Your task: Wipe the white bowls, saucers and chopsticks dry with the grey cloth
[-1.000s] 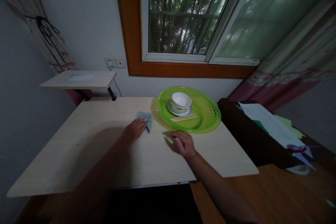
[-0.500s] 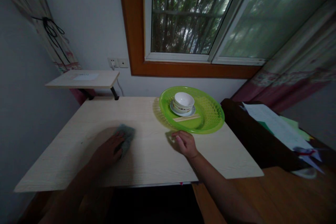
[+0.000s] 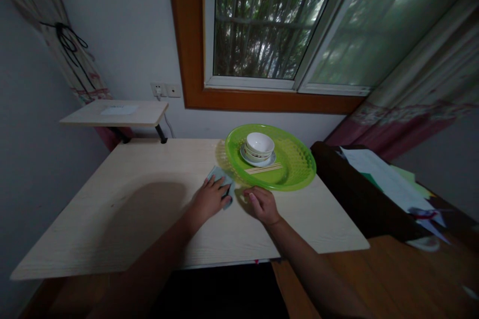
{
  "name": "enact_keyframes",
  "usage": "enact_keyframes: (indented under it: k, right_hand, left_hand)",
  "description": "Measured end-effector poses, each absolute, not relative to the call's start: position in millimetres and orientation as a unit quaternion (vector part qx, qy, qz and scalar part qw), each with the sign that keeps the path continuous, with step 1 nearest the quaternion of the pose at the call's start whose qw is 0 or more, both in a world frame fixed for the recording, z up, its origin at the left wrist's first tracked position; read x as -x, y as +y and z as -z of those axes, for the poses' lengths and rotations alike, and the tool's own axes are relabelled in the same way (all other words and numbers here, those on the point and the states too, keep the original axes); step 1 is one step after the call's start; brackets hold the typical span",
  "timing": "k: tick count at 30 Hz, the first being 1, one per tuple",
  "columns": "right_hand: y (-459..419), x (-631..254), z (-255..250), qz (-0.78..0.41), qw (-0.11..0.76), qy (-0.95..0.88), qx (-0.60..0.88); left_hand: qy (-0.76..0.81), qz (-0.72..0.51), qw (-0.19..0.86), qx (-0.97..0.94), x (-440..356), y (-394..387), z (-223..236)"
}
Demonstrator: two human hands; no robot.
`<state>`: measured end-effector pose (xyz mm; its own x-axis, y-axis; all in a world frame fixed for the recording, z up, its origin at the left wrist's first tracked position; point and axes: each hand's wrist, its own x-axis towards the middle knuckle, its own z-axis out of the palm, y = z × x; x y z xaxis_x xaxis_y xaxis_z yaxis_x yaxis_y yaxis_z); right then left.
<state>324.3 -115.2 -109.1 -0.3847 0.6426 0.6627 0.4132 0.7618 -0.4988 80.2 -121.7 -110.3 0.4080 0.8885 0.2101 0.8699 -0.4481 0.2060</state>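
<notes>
The left hand (image 3: 211,198) lies with slightly spread fingers flat on a blue-grey cloth (image 3: 221,173), which shows beneath and just beyond them on the table (image 3: 299,224). The right hand (image 3: 264,205) has loosely curled fingers; I cannot tell whether they grip anything. Beyond them, a green basket (image 3: 296,162) holds stacked bowls (image 3: 259,145) and chopsticks (image 3: 264,169).

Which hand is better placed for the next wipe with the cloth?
Probably the left hand: it lies with fingers spread over the cloth on the table. The right hand is loosely curled in front of the green basket, apart from the cloth, with nothing visible in it.
</notes>
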Motion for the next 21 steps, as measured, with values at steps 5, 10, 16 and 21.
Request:
enact_keyframes:
  k: [5,10,16,21]
  right_hand:
    - [-113,-325,111,-0.138,0.435,-0.828,0.325]
    - [-112,-326,110,-0.146,0.432,-0.829,0.324]
    - [-111,-324,110,-0.15,0.437,-0.828,0.318]
    - [-110,-323,111,-0.134,0.437,-0.828,0.325]
  left_hand:
    - [0.609,-0.148,0.024,-0.779,-52,-60,112]
    - [0.71,-0.123,0.009,-0.693,22,-27,108]
    - [0.747,-0.095,-0.04,-0.657,76,-33,105]
    - [0.684,-0.113,-0.017,-0.721,38,-16,103]
